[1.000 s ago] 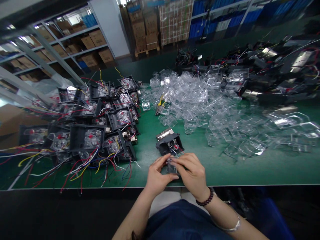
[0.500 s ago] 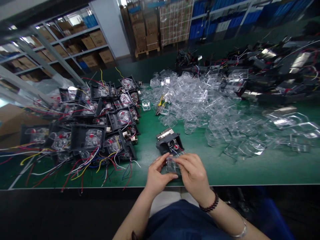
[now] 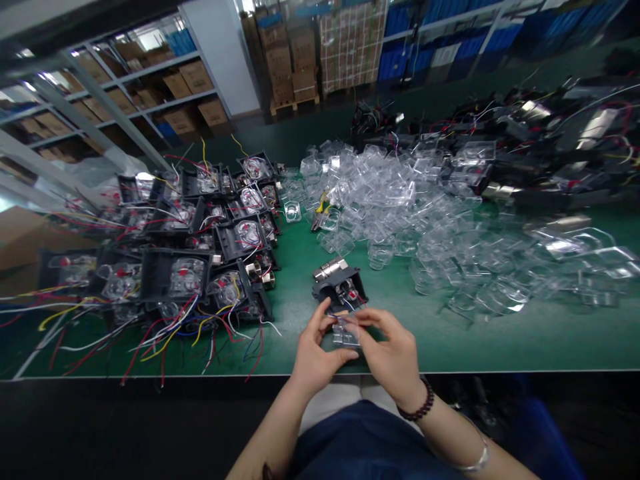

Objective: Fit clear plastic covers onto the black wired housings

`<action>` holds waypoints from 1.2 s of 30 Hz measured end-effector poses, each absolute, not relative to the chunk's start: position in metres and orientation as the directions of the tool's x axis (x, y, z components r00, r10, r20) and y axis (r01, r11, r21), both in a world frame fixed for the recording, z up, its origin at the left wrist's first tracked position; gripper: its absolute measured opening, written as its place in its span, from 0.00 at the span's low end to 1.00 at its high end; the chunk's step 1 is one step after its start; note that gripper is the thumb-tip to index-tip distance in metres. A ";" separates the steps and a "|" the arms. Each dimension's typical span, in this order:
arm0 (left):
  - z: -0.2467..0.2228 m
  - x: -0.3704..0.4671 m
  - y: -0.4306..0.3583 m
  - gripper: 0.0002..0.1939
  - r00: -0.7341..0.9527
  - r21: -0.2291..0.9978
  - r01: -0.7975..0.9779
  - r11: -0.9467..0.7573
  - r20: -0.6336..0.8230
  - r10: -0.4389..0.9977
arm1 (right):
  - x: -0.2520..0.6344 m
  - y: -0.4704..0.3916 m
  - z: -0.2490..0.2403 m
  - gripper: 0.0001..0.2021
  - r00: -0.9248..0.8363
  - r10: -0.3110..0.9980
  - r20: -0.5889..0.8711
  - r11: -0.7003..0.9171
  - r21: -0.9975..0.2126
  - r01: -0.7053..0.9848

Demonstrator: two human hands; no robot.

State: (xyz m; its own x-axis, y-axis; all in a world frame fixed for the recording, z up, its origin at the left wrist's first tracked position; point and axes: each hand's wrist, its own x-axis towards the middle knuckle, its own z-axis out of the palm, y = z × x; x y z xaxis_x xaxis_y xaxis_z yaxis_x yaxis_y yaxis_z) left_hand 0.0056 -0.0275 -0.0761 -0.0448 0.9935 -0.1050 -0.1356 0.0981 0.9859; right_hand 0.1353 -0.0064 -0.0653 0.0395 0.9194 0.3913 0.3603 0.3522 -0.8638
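While the left hand (image 3: 311, 357) and right hand (image 3: 397, 353) clamp a clear plastic piece (image 3: 345, 335) between their fingers, just before the dark housing (image 3: 327, 292), this apparent close adjusting calls for a light, steady pinch.

Wired housings (image 3: 173, 275) are filling the left of the desk (image 3: 300, 350), some wires (image 3: 155, 351) hanging over its near edge. A heap of covers (image 3: 380, 187) is spreading from the middle to the right, pliers (image 3: 319, 213) lying at its left side. A lone housing (image 3: 345, 290) is sitting before the heap; one cover (image 3: 345, 333) is resting nearer still, between the left hand (image 3: 317, 353) and right hand (image 3: 393, 350). More assemblies (image 3: 535, 190) are lying at the far right. Beyond the desk, shelves (image 3: 180, 101) are standing left of stacked cartons (image 3: 277, 63).
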 end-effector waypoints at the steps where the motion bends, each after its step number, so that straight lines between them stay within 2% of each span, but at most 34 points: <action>1: -0.077 0.005 -0.028 0.42 -0.026 0.984 -0.156 0.087 -0.092 0.995 | 0.135 -0.007 -0.067 0.03 0.056 0.935 0.351 0.315 -0.891 0.327; 4: -0.079 0.004 -0.027 0.22 -0.086 0.993 -0.117 0.024 -0.034 0.996 | 0.138 -0.007 -0.070 0.03 0.042 0.944 0.327 0.306 -0.917 0.255; 6: -0.078 0.004 -0.025 0.14 -0.188 0.998 0.008 -0.060 0.061 0.980 | 0.143 -0.008 -0.069 0.03 -0.048 0.923 0.382 0.381 -0.888 0.257; 8: -0.074 0.004 -0.023 0.09 -0.240 0.963 0.183 -0.195 0.237 0.942 | 0.151 -0.008 -0.066 0.04 -0.117 0.892 0.437 0.452 -0.846 0.284; 10: -0.068 0.005 -0.022 0.05 -0.189 0.857 0.377 -0.351 0.442 0.877 | 0.158 -0.010 -0.062 0.07 -0.121 0.864 0.490 0.501 -0.805 0.318; 13: -0.058 0.010 -0.022 0.06 0.022 0.637 0.551 -0.539 0.635 0.772 | 0.163 -0.013 -0.060 0.14 -0.213 0.808 0.549 0.588 -0.731 0.345; 16: -0.051 0.017 -0.023 0.08 0.228 0.482 0.576 -0.660 0.681 0.696 | 0.163 -0.012 -0.067 0.19 -0.358 0.746 0.562 0.665 -0.664 0.342; 19: -0.050 0.022 -0.023 0.07 0.319 0.413 0.564 -0.715 0.690 0.650 | 0.164 -0.007 -0.081 0.17 -0.315 0.744 0.589 0.668 -0.651 0.361; 21: -0.055 0.023 -0.022 0.06 0.276 0.416 0.591 -0.692 0.702 0.657 | 0.167 -0.003 -0.087 0.15 -0.210 0.779 0.591 0.621 -0.680 0.390; 24: -0.067 0.024 -0.021 0.31 0.178 0.400 0.716 -0.572 0.688 0.704 | 0.168 -0.002 -0.091 0.10 -0.015 0.842 0.540 0.500 -0.768 0.400; 26: -0.076 0.026 -0.018 0.42 0.186 0.362 0.773 -0.521 0.655 0.732 | 0.167 -0.003 -0.091 0.08 0.053 0.852 0.520 0.467 -0.804 0.369; 28: -0.084 0.027 -0.014 0.41 0.178 0.347 0.803 -0.485 0.636 0.751 | 0.166 -0.006 -0.090 0.08 0.060 0.834 0.548 0.500 -0.797 0.338; 31: -0.087 0.024 -0.005 0.34 0.160 0.330 0.818 -0.472 0.657 0.736 | 0.167 -0.009 -0.089 0.11 0.009 0.763 0.646 0.611 -0.725 0.317; 36: -0.077 0.011 0.012 0.27 0.365 0.237 0.731 -0.640 0.657 0.659 | 0.170 -0.012 -0.084 0.15 -0.046 0.668 0.743 0.718 -0.627 0.301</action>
State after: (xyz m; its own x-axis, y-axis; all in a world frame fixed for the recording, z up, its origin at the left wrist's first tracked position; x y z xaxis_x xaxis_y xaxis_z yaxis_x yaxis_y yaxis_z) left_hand 0.0114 0.0122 -0.0774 0.3653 0.6595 0.6570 0.7307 -0.6404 0.2366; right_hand 0.1701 -0.0117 -0.0837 -0.0462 0.6679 0.7428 0.3008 0.7184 -0.6273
